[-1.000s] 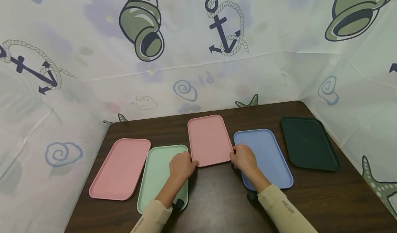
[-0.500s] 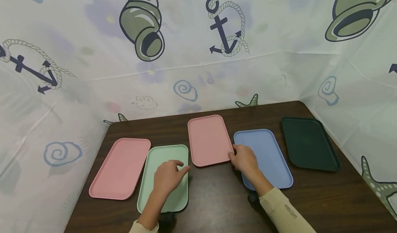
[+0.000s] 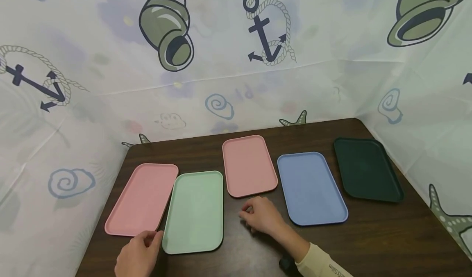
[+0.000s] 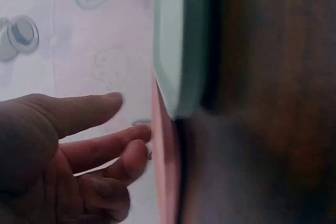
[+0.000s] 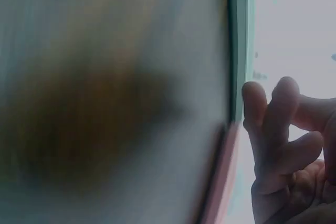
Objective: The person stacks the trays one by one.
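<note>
Near the front right corner of the left pink tray (image 3: 144, 199), my left hand (image 3: 138, 252) has thumb and fingers apart and loosely bent. The left wrist view shows nothing between those fingers, with the light green tray (image 4: 170, 40) close by. My right hand (image 3: 263, 215) hovers over the table in front of the middle pink tray (image 3: 249, 166), fingers loosely curled and holding nothing. In the head view the light green tray (image 3: 195, 211) lies between the two hands. The blue tray (image 3: 311, 189) lies to the right of my right hand.
A dark green tray (image 3: 366, 170) lies at the far right of the brown wooden table (image 3: 398, 236). A white sheet (image 3: 221, 76) printed with shells and anchors hangs behind the table and along both sides.
My left hand has left the middle pink tray's edge and moved left to the left pink tray's front corner. My right hand has let go of the middle pink tray and moved left and nearer.
</note>
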Demonstrator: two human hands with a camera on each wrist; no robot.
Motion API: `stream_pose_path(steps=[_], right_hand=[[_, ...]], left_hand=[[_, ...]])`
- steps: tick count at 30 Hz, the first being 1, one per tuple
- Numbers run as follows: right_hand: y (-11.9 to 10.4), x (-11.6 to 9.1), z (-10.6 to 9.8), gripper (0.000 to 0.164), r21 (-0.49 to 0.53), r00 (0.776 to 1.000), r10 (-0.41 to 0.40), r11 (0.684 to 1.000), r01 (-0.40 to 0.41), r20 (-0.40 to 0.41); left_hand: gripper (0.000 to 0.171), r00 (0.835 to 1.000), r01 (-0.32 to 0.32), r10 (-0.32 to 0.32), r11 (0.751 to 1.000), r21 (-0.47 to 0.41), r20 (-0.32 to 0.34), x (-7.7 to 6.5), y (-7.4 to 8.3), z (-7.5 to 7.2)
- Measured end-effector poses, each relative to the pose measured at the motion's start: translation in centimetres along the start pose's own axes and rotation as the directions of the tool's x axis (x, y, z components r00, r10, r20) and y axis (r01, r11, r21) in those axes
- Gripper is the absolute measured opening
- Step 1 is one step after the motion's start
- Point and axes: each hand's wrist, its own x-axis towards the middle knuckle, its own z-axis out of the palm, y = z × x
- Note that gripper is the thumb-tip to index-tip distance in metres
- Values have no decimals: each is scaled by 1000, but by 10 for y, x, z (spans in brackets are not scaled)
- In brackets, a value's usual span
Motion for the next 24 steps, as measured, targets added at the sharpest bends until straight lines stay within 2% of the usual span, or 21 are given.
stream_pose_path(steps=[1,3,7,10,16,21,24], right_hand=[[-2,-1,6,18,14,1000,-4,1000,4,22],[-6,-3,16,24,34,999,-7,999,5,50],[-10,-7,35,37,16,997,-10,1000,8,76],[-11,-10,45,43,1,997,-24,1000,24,75],[-14,-13,55,42,68,997,-37,997,32,71],[-19,-13,61,31,101,996,-43,994,35,78],[-21,-13,63,14,98,997,-43,995,36,67]], left_hand=[[49,999,34,-34,999,6,40,0,-4,0],[56,992,61,-63,998,22,112,1,-10,2],[61,981,63,-66,998,18,180,3,-13,7],[52,983,59,-63,998,24,173,5,-11,10],[39,981,51,-54,999,18,187,7,-8,15],[33,987,51,-46,998,-27,152,7,-9,21],[34,991,28,-21,998,-50,134,7,-10,23]])
